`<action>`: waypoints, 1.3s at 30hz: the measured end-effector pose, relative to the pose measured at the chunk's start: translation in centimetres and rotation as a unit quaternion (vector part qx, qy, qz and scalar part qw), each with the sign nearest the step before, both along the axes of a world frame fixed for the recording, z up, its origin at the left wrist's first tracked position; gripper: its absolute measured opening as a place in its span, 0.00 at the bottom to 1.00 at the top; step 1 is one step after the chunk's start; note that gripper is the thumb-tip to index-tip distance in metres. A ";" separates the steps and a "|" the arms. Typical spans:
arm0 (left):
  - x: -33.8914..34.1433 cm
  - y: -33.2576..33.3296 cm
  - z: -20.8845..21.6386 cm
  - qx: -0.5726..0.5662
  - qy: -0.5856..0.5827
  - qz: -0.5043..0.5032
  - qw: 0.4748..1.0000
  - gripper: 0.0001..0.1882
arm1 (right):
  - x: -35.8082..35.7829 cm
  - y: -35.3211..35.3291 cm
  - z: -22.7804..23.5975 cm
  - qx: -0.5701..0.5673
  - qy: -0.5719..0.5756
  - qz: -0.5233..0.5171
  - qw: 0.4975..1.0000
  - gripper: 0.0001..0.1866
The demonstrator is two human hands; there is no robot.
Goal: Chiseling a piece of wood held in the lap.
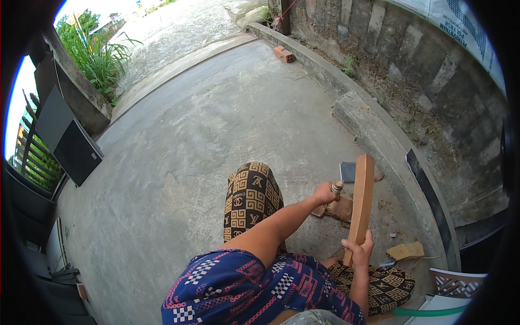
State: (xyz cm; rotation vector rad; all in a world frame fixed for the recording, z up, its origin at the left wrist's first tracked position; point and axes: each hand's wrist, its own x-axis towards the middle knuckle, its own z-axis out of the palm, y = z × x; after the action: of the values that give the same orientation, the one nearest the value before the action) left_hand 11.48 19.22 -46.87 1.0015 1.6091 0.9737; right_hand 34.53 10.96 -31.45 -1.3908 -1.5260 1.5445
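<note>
My left hand (325, 193) reaches forward and is closed around a short tool (337, 187). Its round, ringed, brownish-grey end sticks out of the fist; the rest is hidden, so its kind is unclear. A long, squared wooden bar (361, 197) leans up in my right hand (359, 250), which grips its lower end with the thumb across the near side. The tool is just left of the bar, with a small gap visible between them. Beneath the tool, brown wooden blocks (340, 208) lie on the ground, partly covered by the bar.
A small dark grey flat piece (347, 172) lies beyond the blocks. To the right are a yellowish wood scrap (406, 251), a concrete curb (374, 127) and a wall. A brick (283, 54) sits far ahead; dark panels (77, 153) stand at left on the concrete floor (179, 135).
</note>
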 end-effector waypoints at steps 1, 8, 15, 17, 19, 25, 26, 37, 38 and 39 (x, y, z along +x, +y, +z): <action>-0.1 0.0 -0.1 0.005 -0.007 -0.001 1.000 0.17 | -0.1 0.0 0.6 0.002 0.000 0.000 1.000 0.30; 0.3 -0.6 1.6 0.016 0.032 -0.039 0.999 0.17 | -2.2 -0.5 8.2 0.153 0.059 -0.011 0.986 0.38; 1.0 -1.0 2.0 0.008 -0.029 -0.017 0.999 0.16 | -0.4 0.2 0.7 0.125 -0.313 0.112 0.935 0.39; 0.6 -0.5 0.9 0.028 -0.068 0.011 0.997 0.15 | -0.8 0.7 1.3 0.136 -0.245 0.136 0.950 0.38; 0.9 -0.5 0.4 0.082 -0.002 0.011 0.997 0.14 | -1.1 0.4 3.5 0.159 -0.179 0.123 0.963 0.36; 1.1 -0.6 2.2 0.027 0.033 -0.039 0.998 0.14 | -2.5 -0.9 6.5 0.239 0.028 -0.004 0.971 0.36; 1.2 -0.7 2.0 0.027 0.033 -0.041 0.998 0.14 | -2.3 -1.3 5.6 0.239 0.031 -0.021 0.970 0.37; 0.7 0.2 -1.4 0.046 -0.103 -0.018 0.993 0.12 | 0.1 -0.1 -1.3 0.028 -0.021 0.040 0.999 0.30; 0.2 0.3 0.1 -0.019 -0.083 -0.015 0.996 0.09 | 0.3 0.1 -1.9 0.002 0.009 0.010 1.000 0.30; -0.4 0.2 0.6 -0.006 -0.143 0.021 0.989 0.09 | 0.2 0.3 -2.3 -0.019 0.043 -0.011 0.999 0.31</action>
State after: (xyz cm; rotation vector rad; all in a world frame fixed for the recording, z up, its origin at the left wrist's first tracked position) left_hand 11.11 19.38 -46.23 0.7823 1.3998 1.0824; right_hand 34.68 11.30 -33.74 -1.3387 -1.4329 1.6065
